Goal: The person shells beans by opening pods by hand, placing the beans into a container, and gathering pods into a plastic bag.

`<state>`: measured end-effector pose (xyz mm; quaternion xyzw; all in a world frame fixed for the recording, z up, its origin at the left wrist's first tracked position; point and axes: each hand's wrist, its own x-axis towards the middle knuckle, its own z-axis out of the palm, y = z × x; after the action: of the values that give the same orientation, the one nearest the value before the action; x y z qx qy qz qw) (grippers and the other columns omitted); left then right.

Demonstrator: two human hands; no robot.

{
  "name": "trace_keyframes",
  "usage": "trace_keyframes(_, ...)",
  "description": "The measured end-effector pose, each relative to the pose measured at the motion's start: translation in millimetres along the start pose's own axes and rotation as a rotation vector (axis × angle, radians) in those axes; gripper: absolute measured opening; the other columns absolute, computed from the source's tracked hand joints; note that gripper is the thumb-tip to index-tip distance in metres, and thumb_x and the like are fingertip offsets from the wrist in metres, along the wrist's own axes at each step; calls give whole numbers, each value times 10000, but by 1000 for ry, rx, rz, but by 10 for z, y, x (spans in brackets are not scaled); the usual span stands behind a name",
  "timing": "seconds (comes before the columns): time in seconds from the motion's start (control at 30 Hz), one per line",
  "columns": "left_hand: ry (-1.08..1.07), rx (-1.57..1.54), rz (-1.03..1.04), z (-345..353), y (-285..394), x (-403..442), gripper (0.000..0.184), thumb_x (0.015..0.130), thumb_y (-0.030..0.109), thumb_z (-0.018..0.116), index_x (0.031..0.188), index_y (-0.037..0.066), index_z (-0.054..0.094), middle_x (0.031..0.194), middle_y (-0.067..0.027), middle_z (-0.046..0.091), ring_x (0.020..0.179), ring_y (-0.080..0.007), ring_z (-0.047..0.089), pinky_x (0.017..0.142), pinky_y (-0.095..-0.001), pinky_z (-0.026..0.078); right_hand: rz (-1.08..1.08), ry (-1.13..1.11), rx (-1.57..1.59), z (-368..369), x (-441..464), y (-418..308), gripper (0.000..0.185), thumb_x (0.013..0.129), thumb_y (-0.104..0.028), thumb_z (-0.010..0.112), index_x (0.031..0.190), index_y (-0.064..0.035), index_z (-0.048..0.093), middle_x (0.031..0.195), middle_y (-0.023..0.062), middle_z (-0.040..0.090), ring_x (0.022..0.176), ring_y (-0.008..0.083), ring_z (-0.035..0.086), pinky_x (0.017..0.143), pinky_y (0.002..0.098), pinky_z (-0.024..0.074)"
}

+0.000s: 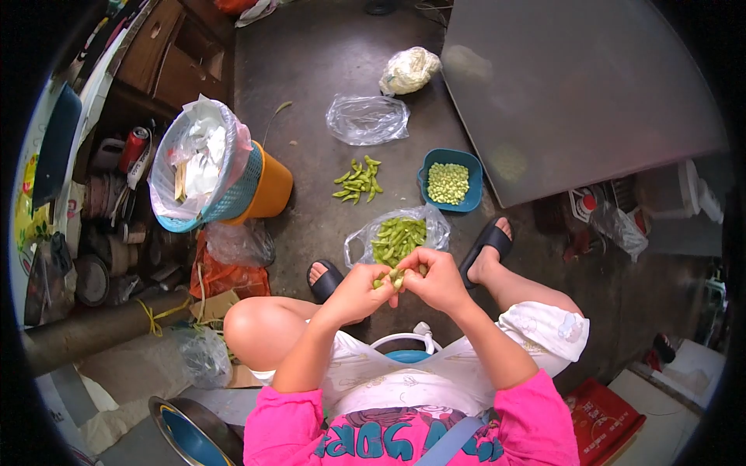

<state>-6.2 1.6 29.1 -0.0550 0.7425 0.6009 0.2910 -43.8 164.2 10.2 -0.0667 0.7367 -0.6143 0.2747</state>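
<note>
Where left hand (359, 293) meets right hand (438, 281), one green pod (397, 278), pinched by both, each closed upon it; just beyond, on the floor (307, 144), between feet in black sandals (494, 243), one clear plastic bag (440, 226) holding unshelled pods (399, 239); farther and slightly left, one loose pile of pods (360, 182); right of that pile, one blue bowl (475, 186) of shelled beans (448, 183), pale green; farther still, one flattened clear bag (367, 120), with one whitish bundle (409, 71) near it on the right; left, one blue basket (247, 182) lined with plastic, overlapping one orange bin (272, 188)
</note>
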Motion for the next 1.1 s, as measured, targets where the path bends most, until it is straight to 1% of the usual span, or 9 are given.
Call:
trace_keyframes(0.13, -36, -66, 19, -19, 6, -18, 169, 776, 90, 424, 747, -9, 558, 592, -27, 548, 531, -74, 460, 496, -221, 369, -19, -11, 96, -22, 35, 41, 129, 666, -67, 595, 775, -2, 615, 625, 52, 575, 535, 80, 490, 507, 240, 405)
trace_keyframes(0.37, 81, 50, 36, 11, -83, 12, 214, 779, 147, 485, 633, 0, 540, 543, -46, 552, 512, -101, 497, 487, -273, 389, -397, 64, -307, -47, -15, -101, 148, 690, -88, 631, 814, -8, 622, 672, 100, 577, 580, 216, 555, 546, 291, 439)
trace_keyframes(0.43, 107, 103, 45, 16, -57, -3, 202, 761, 145, 506, 630, -5, 540, 539, -88, 551, 498, -154, 514, 497, -293, 401, -442, 31, -343, -39, -18, -98, 152, 697, -91, 631, 825, -8, 624, 669, 111, 573, 601, 235, 566, 556, 303, 444)
trace_keyframes(0.57, 202, 382, 171, 28, -61, -28, 178, 727, 145, 537, 647, -14, 541, 573, -174, 542, 512, -294, 525, 526, -343, 421, -374, -59, -306, -3, -14, -67, 155, 698, -87, 627, 830, -5, 627, 676, 114, 576, 603, 221, 569, 550, 293, 441)
trace_keyframes(0.63, 220, 431, 210, 67, -100, -27, 150, 721, 122, 528, 673, -20, 530, 582, -182, 527, 506, -301, 498, 522, -354, 397, -373, -78, -314, -7, 5, -27, 152, 703, -84, 624, 830, 1, 626, 669, 105, 574, 590, 185, 566, 537, 276, 435)
trace_keyframes(0.77, 246, 357, 204, 84, -48, -18, 151, 699, 139, 547, 673, -10, 543, 625, -202, 541, 584, -359, 535, 549, -396, 425, -112, -64, 58, 16, 31, 52, 145, 736, -58, 583, 871, -7, 606, 639, 41, 547, 522, 92, 485, 470, 224, 378)
trace_keyframes(0.83, 274, 393, 228, 72, -60, 2, 142, 699, 131, 543, 673, -8, 538, 631, -199, 545, 593, -361, 539, 551, -401, 426, 91, -27, 419, 44, 67, 109, 156, 755, -63, 548, 898, -10, 581, 641, 30, 541, 506, 68, 448, 455, 204, 353)
trace_keyframes(0.97, 342, 399, 240, 79, -95, 33, 138, 704, 127, 546, 667, -6, 529, 640, -192, 551, 600, -361, 541, 552, -401, 427, 105, -113, 828, -45, 97, 203, 134, 782, -85, 488, 889, -17, 534, 680, 14, 535, 502, 31, 389, 455, 159, 318)
trace_keyframes(1.1, 445, 455, 345, 98, -106, 31, 119, 722, 95, 529, 660, -3, 497, 598, -164, 525, 523, -298, 507, 509, -349, 387, 124, -111, 549, 32, 82, 140, 132, 798, -88, 507, 909, -21, 528, 696, 8, 530, 508, 40, 404, 459, 163, 324)
